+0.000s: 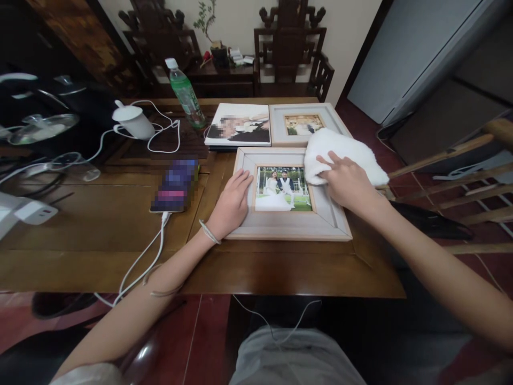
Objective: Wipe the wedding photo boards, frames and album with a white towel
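A picture frame (286,225) with a pale wide border and a photo of a couple lies flat on the wooden table in front of me. My left hand (233,206) grips its left side, fingers over the border and wrist at the near left corner. At the upper right corner, my right hand (345,179) presses a fluffy white cloth (355,152) against the border, with some of the cloth gathered under the fingers. The cloth spreads past the frame's right edge and also overlaps a second frame (276,128) behind it.
Beside the second frame lies a photo panel (240,109). A green-labelled bottle (187,96), a lidded white cup (134,122) and a charging phone (176,184) stand or lie to the left. White cables (160,240) cross the table edge. A wooden chair (460,192) is at right.
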Demonstrator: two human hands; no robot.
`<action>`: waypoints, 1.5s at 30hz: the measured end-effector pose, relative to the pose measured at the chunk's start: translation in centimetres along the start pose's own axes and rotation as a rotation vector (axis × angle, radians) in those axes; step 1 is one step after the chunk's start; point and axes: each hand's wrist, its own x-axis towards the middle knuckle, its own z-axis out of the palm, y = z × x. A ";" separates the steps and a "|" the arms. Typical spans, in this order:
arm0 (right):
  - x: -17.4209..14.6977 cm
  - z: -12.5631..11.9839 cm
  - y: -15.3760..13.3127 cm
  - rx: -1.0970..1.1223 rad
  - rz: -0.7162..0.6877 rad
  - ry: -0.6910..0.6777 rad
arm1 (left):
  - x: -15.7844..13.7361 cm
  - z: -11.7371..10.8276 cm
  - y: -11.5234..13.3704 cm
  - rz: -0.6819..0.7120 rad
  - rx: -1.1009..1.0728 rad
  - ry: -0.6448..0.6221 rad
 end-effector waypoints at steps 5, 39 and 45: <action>-6.6 -2.8 -3.1 0.052 -0.072 -0.073 | 0.0 -0.1 0.1 -0.011 0.008 -0.026; 4.5 0.4 -1.0 0.094 0.175 -0.048 | 0.2 -0.7 0.0 0.046 0.074 -0.126; 4.1 0.1 -0.7 0.073 0.205 -0.059 | 0.3 -0.8 0.4 0.015 0.083 -0.161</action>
